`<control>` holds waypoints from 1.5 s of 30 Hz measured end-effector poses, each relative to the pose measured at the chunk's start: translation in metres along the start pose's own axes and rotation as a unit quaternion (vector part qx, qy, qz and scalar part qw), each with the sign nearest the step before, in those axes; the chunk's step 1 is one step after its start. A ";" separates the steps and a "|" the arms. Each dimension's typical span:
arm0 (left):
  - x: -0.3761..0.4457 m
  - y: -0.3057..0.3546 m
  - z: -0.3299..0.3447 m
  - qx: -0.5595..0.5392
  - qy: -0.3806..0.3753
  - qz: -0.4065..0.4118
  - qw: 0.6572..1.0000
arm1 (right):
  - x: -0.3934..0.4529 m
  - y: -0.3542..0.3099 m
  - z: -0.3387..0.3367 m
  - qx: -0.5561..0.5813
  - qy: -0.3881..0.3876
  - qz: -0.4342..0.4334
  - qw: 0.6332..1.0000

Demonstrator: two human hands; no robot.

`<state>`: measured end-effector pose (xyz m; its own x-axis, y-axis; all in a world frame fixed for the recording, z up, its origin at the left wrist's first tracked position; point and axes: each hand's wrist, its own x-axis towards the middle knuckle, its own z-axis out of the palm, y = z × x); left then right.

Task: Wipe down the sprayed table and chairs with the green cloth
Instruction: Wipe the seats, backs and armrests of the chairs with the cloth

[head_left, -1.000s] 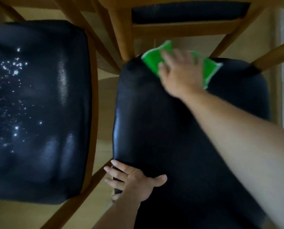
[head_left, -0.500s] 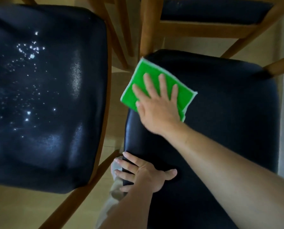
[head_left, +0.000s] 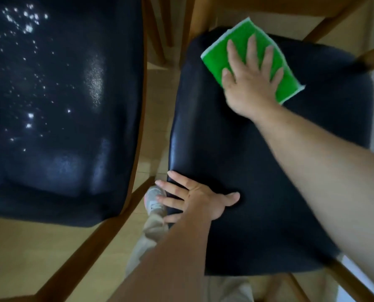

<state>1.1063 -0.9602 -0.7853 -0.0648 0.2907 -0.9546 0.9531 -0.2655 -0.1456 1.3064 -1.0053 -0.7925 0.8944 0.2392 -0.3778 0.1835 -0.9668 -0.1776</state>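
Note:
A folded green cloth (head_left: 290, 81) lies flat on the far part of the right chair's black padded seat (head_left: 247, 160). My right hand (head_left: 250, 83) presses on the cloth with fingers spread, covering its middle. At the seat's near left corner my left hand (head_left: 194, 199) lies flat, its fingers reaching over the edge and holding nothing. The left chair's black seat (head_left: 57, 105) is dotted with shiny spray droplets.
Both chairs have wooden frames; a rail of the left chair (head_left: 90, 243) runs diagonally at the bottom left. More wooden legs (head_left: 155, 33) stand at the top between the seats. My shoe (head_left: 153, 199) and trouser leg show on the pale floor (head_left: 18, 258) between the chairs.
My right hand slid the cloth from the seat's far left edge to the right along the far side. The left hand stayed at the near left corner. The camera view shifted left.

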 end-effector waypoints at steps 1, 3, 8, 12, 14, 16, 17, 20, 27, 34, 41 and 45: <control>0.000 -0.001 0.000 0.000 -0.002 0.000 1.000 | -0.009 -0.014 0.005 0.010 -0.003 0.003 1.000; -0.002 -0.001 -0.001 -0.003 -0.003 0.005 1.000 | -0.033 -0.035 0.016 0.003 -0.013 -0.044 0.999; -0.006 -0.010 -0.006 -0.007 -0.010 0.060 0.998 | -0.093 -0.027 0.033 -0.040 -0.065 -0.182 0.980; 0.006 -0.048 -0.012 0.032 -0.025 0.185 0.982 | -0.163 -0.005 0.051 -0.030 -0.110 -0.192 0.975; 0.009 -0.073 -0.020 0.024 -0.010 0.284 0.959 | -0.212 -0.002 0.063 -0.048 -0.135 -0.203 0.969; 0.007 -0.093 -0.028 0.045 0.033 0.335 0.941 | -0.252 0.003 0.074 -0.062 -0.174 -0.210 0.960; 0.004 -0.100 -0.031 0.063 0.049 0.335 0.939 | -0.264 0.008 0.076 -0.069 -0.193 -0.216 0.955; -0.004 -0.107 -0.032 0.111 0.094 0.332 0.932 | -0.248 0.041 0.067 -0.099 -0.191 -0.270 0.939; -0.014 -0.060 -0.054 0.029 0.173 0.369 0.913 | -0.144 0.103 0.025 0.069 -0.038 0.172 0.982; -0.019 -0.054 -0.060 -0.017 0.244 0.374 0.895 | -0.247 -0.034 0.089 0.055 -0.109 0.137 0.983; -0.024 -0.088 -0.059 0.020 0.229 0.310 0.923 | -0.274 0.010 0.097 0.052 -0.153 -0.019 0.987; -0.018 -0.098 -0.057 0.039 0.212 0.287 0.933 | -0.250 0.128 0.057 0.086 -0.091 0.282 0.951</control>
<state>1.0307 -0.8869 -0.7385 0.5886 0.4140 -0.6944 0.7695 -0.5503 0.3241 1.0829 -1.1836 -0.7723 0.7425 -0.2858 -0.6058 -0.3870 -0.9212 -0.0397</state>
